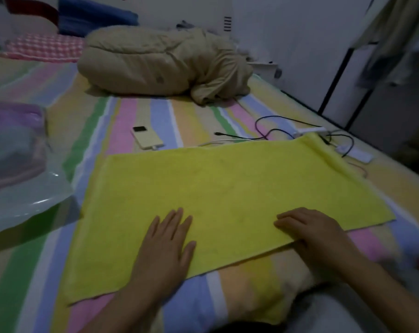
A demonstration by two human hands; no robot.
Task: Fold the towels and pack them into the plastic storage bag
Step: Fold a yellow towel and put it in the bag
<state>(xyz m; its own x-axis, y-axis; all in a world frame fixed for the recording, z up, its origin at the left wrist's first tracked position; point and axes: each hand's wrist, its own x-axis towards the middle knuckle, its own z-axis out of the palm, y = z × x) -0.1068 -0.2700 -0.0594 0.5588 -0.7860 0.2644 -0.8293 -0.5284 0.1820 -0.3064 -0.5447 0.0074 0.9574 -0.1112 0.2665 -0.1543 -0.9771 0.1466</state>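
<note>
Towel (222, 188) on bed (18, 272), bag (23, 203) left, phone (147, 138) behind, both hands on towel

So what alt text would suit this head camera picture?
A person's left hand presses flat on a yellow towel spread across a striped bed sheet, and the right hand lies on its near edge. A clear plastic bag holding folded towels sits at left; a beige duvet, a phone and cables lie beyond.
</note>
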